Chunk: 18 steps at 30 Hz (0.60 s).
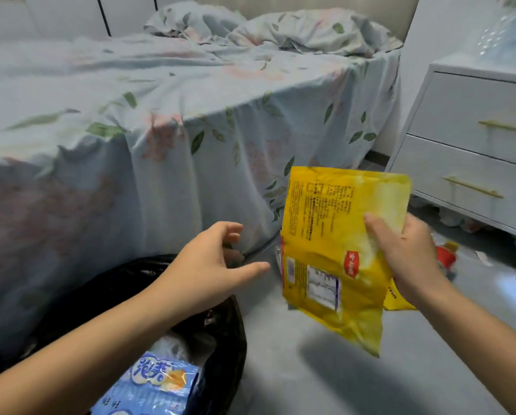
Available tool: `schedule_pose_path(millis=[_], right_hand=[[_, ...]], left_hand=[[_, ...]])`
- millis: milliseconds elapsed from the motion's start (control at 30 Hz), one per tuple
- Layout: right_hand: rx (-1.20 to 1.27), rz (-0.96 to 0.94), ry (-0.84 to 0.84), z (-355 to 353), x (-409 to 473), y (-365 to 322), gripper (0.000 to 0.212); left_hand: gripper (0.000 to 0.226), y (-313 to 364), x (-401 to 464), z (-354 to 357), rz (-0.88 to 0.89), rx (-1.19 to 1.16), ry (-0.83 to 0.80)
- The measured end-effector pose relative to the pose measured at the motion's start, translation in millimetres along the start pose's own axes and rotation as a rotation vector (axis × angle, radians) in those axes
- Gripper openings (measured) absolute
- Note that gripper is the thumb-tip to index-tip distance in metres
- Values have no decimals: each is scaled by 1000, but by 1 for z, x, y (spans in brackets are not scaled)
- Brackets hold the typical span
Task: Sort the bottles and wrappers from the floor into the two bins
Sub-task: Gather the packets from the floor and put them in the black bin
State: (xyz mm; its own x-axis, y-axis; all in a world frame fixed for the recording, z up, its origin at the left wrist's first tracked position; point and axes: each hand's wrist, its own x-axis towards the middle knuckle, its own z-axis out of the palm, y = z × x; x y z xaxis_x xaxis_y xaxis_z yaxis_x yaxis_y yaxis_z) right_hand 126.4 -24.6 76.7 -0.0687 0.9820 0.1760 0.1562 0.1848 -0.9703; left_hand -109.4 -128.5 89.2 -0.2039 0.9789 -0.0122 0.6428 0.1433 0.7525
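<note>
Head view: right hand (pixel 412 256) grips a yellow wrapper (pixel 334 253), thumb across the printed side, fingers (pixel 417 224) curled round its right edge. Wrapper is up in the air over the grey floor (pixel 280 369), tilted, lower end pointing down toward the floor, its shadow on the floor below. Left hand (pixel 215 265) reaches forward above a bin (pixel 221 333) lined with a black bag, fingers loosely spread and relaxed, gripping nothing, thumb pointing toward the wrapper but apart from it. Bin sits at lower left, just beside the bed (pixel 131 115); inside it a blue wrapper (pixel 152 387) with white lettering and some pale plastic. A second yellow wrapper (pixel 396 298) shows on the floor behind the right wrist, mostly hidden. Red-and-yellow litter (pixel 447 254) lies on the floor further right, blurred, kind cannot tell. Bed has a pale floral sheet hanging down to the floor, with a crumpled pillow (pixel 304 31) at the far end. White drawer unit (pixel 475 145) with gold handles stands right of the bed; more blurred litter underneath it.
</note>
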Motion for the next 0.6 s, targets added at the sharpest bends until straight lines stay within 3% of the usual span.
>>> schedule_pose_path(millis=[67, 100, 133, 200, 267, 333, 400, 467, 567, 600], right_hand=[[162, 53, -73, -1, -8, -27, 9], [223, 71, -108, -1, -11, -38, 11], [280, 90, -145, 0, -14, -49, 17], [368, 136, -205, 0, -16, -64, 38], [399, 201, -216, 1, -17, -73, 42], [404, 298, -175, 2, -13, -69, 35], [393, 407, -155, 7, -10, -59, 32], [379, 496, -201, 15, -11, -47, 37], [285, 547, -289, 28, -17, -30, 57], [232, 557, -354, 32, -19, -27, 51]], left_hand=[[116, 4, -4, -11, -57, -87, 11], [118, 8, -6, -16, -73, -128, 2], [110, 11, -7, -21, -73, -180, -28], [71, 21, -12, -28, -10, -354, -148], [40, 30, -17, -31, 19, -505, -255], [32, 30, -16, -31, 34, -566, -228], [29, 25, -11, -32, 141, -490, -61], [25, 20, -8, -33, 271, -357, 39], [20, 15, -8, -32, 373, -292, 47], [21, 15, -8, -32, 389, -264, 49]])
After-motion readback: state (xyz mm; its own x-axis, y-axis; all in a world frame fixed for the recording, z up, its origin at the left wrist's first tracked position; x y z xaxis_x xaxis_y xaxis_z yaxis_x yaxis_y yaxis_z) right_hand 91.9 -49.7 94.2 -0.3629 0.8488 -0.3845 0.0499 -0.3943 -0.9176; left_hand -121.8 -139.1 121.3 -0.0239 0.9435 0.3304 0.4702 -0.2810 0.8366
